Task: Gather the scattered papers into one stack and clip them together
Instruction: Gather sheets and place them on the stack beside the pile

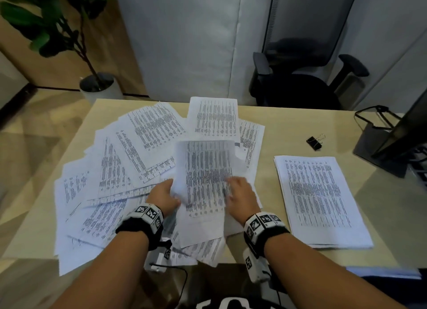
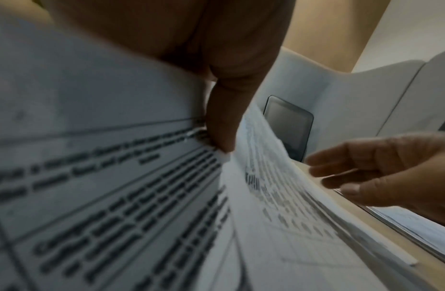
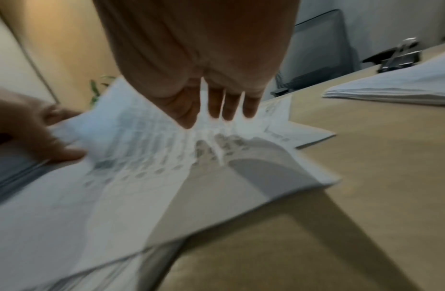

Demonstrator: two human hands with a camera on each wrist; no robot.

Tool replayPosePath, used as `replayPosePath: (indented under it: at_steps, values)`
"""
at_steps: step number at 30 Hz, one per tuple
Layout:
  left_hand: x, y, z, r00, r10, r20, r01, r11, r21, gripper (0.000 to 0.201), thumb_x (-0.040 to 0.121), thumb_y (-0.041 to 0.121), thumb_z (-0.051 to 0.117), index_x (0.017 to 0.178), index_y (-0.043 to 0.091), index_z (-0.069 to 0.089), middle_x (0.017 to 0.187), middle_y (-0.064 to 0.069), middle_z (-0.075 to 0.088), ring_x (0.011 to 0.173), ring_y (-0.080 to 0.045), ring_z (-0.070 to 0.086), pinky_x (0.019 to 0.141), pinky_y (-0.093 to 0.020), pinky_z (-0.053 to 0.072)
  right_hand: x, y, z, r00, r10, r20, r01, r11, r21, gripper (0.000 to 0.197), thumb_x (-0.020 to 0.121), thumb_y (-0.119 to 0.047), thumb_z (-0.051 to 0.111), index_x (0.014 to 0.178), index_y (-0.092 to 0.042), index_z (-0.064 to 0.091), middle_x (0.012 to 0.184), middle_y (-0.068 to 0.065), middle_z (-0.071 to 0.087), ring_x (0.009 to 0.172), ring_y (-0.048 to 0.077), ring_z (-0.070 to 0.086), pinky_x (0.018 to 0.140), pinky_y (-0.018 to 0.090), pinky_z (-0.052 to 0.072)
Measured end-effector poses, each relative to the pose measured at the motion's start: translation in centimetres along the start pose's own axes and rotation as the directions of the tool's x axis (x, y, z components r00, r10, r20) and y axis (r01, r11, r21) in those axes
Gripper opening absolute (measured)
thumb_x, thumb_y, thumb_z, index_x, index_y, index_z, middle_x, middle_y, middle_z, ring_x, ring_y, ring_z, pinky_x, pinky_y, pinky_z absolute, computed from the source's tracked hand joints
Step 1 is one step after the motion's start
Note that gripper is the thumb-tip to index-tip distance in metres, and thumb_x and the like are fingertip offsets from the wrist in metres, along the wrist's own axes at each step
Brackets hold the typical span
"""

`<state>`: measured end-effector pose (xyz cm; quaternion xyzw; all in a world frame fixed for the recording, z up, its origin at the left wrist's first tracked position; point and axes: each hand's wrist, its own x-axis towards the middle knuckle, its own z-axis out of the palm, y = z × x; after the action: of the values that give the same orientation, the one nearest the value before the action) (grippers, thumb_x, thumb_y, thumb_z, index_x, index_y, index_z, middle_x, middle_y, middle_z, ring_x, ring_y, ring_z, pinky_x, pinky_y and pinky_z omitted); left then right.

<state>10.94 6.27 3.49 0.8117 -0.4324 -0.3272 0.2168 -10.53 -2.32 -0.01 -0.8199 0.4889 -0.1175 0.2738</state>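
The person's left hand (image 1: 164, 199) pinches the near edge of a lifted sheet (image 1: 206, 170) above the scattered papers (image 1: 111, 170), while the right hand (image 1: 242, 196), fingers straight, steadies it, likely bound for the stack (image 1: 321, 200) beside the binder clip (image 1: 314, 142).

The desk (image 1: 288, 128) had a pale wood-grain top with a smooth, matt finish, and the scattered papers (image 1: 138, 142) on it were thin white printed sheets, matt and limp where they bent. The binder clip (image 1: 314, 142) showed black glossy metal with bright wire handles, and the chair (image 1: 307, 54) behind had a dark mesh back.
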Motion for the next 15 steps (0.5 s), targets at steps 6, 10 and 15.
replayPosePath:
  at_steps: [6, 10, 15]
  values:
    - [0.4, 0.0, -2.7, 0.998, 0.042, -0.052, -0.053, 0.974, -0.222, 0.027, 0.079, 0.0, 0.068, 0.102, 0.015, 0.065, 0.093, -0.004, 0.071, 0.086, -0.022, 0.067, 0.081, -0.033, 0.052, 2.1, 1.8, -2.6, 0.872, 0.482, 0.081, -0.431, 0.681, 0.592, 0.083, 0.086, -0.024, 0.067, 0.15, -0.022, 0.014, 0.137, 0.016, 0.049, 0.122, 0.031, 0.051, 0.099, 0.041, 0.043]
    - [0.5, 0.5, -2.5, 0.992, 0.004, -0.13, -0.049, 0.937, -0.345, 0.025, 0.085, 0.013, 0.069, 0.109, 0.017, 0.065, 0.097, -0.002, 0.07, 0.085, -0.018, 0.065, 0.082, -0.031, 0.051, 2.6, 1.5, -3.6, 0.886, 0.462, 0.033, -0.396, 0.72, 0.57, 0.051, 0.087, -0.018, 0.064, 0.133, -0.018, 0.04, 0.108, 0.006, 0.06, 0.1, 0.025, 0.061, 0.088, 0.036, 0.049]
    - [0.5, 0.0, -2.0, 0.97, -0.138, -0.2, 0.043, 0.908, -0.417, 0.024, 0.087, 0.017, 0.067, 0.11, 0.011, 0.065, 0.095, -0.005, 0.066, 0.09, -0.023, 0.063, 0.08, -0.03, 0.045, 3.0, 2.7, -3.4, 0.863, 0.481, -0.154, -0.373, 0.812, 0.448, 0.013, 0.089, -0.016, 0.059, 0.097, -0.006, 0.063, 0.095, 0.01, 0.068, 0.089, 0.025, 0.061, 0.079, 0.029, 0.047]
